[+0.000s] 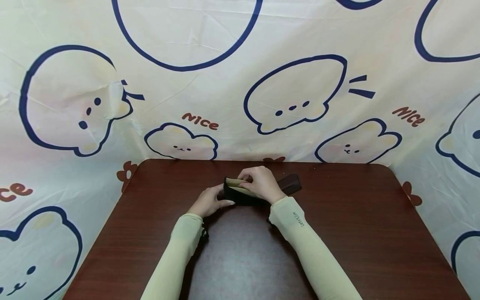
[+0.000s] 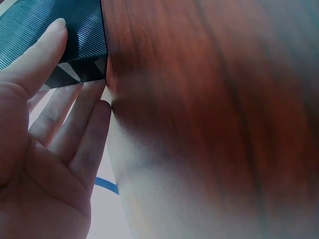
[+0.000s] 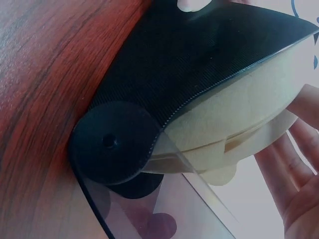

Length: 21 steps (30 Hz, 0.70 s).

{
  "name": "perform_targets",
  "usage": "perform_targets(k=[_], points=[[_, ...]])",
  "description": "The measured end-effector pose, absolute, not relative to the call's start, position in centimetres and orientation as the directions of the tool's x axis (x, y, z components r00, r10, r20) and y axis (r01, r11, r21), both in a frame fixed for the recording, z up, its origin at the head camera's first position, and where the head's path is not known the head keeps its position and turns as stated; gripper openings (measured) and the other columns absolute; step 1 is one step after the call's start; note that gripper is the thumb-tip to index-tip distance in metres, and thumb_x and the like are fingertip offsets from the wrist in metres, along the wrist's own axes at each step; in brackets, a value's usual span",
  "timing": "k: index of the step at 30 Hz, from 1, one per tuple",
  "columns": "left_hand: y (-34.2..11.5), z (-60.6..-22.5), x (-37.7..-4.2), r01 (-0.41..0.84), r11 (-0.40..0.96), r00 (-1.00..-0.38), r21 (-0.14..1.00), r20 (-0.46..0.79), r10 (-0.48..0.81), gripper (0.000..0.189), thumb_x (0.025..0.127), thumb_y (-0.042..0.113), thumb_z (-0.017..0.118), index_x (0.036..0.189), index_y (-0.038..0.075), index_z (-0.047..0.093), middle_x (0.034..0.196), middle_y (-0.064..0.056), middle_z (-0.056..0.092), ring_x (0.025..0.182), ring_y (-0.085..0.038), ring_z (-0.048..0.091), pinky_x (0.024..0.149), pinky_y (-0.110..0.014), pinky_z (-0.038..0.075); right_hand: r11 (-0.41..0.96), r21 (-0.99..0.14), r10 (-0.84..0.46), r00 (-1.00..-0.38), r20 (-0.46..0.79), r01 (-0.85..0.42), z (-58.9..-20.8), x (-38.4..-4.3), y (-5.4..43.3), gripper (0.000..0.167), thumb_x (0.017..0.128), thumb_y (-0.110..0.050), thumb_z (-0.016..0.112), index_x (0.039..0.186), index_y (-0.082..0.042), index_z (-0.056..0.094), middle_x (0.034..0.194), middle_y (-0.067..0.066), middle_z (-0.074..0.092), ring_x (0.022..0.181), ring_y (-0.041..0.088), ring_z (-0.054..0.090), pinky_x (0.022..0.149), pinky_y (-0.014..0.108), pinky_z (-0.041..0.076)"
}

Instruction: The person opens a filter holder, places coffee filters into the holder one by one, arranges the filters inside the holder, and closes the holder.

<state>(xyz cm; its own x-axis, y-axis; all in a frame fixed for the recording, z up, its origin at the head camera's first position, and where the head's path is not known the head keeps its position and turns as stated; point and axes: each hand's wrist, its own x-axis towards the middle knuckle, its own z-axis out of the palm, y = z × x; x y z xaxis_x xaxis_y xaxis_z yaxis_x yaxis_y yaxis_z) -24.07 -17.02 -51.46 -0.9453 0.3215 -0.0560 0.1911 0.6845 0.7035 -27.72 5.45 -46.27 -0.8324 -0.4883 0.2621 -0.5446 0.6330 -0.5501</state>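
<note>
Both hands work at a black ribbed holder (image 1: 240, 198), which stands on the table with its top open. Several cream paper sheets (image 3: 224, 129), like coffee filters, stick up out of it in the right wrist view. My left hand (image 1: 208, 201) grips the holder's left end; in the left wrist view its thumb (image 2: 47, 47) lies on the ribbed face, the fingers on the other side. Over the opening, my right hand (image 1: 262, 183) bends its thumb and forefinger together at the cream sheets. A clear lid (image 3: 184, 209) swings out from a round hinge (image 3: 114, 142).
The dark brown wooden table (image 1: 356, 233) spreads around the holder, shiny near its front. Behind it and at both sides hangs a pale cloth (image 1: 225, 91) with cartoon animals, meeting the table's far edge.
</note>
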Motion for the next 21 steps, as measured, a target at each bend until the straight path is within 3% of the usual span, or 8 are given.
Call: perform_targets(k=[15,21], points=[[-16.82,-51.40,-24.03,0.197,0.683,-0.944,0.703,-0.054,0.327,0.048,0.092,0.032,0.080,0.137,0.028,0.064,0.114,0.000,0.076,0.111,-0.022,0.070,0.100,-0.049,0.053,0.635,-0.577,-0.479,-0.848,0.227,-0.514,-46.53,-27.86,5.67,0.011,0.086,-0.018,0.087,0.094,-0.021,0.080,0.086,-0.007,0.076,0.077,0.006,0.068,0.077,0.032,0.057],[-17.06,-51.77,-24.27,0.209,0.681,-0.945,0.702,-0.034,0.326,0.042,0.091,0.032,0.081,0.131,0.027,0.067,0.113,0.001,0.077,0.110,-0.020,0.070,0.100,-0.048,0.053,0.608,-0.598,-0.487,-0.840,0.239,-0.522,-45.85,-27.79,6.33,0.011,0.087,-0.021,0.086,0.096,-0.018,0.080,0.087,-0.006,0.077,0.076,0.006,0.069,0.077,0.031,0.057]])
